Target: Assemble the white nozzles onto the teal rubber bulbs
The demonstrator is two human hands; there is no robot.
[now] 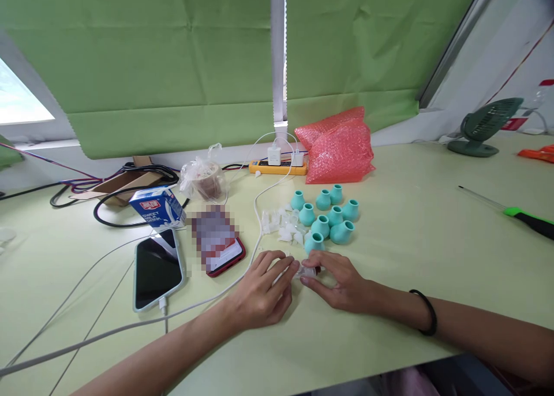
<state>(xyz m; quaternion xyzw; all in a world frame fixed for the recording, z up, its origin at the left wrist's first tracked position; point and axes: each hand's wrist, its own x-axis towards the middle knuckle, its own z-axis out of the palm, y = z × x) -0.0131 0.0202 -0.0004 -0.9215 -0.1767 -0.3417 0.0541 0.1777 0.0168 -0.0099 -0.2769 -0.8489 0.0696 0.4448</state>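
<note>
My left hand (264, 286) and my right hand (335, 280) rest on the pale green table (389, 303), fingertips meeting over a small clear plastic piece (306, 272). Both hands pinch it from either side; its shape is mostly hidden by my fingers. Just beyond my fingers lies a heap of small clear plastic parts (281, 224). Beside it stand several teal rubber caps (329, 217), one lying on its side. A black band circles my right wrist.
Two phones (158, 266) (219, 240) lie at the left with white charging cables. A blue milk carton (158, 206), a bagged cup (203, 179), a yellow power strip (277, 166) and red bubble wrap (340, 145) sit farther back. A green-handled screwdriver (519, 216) and a fan (480, 127) are at the right.
</note>
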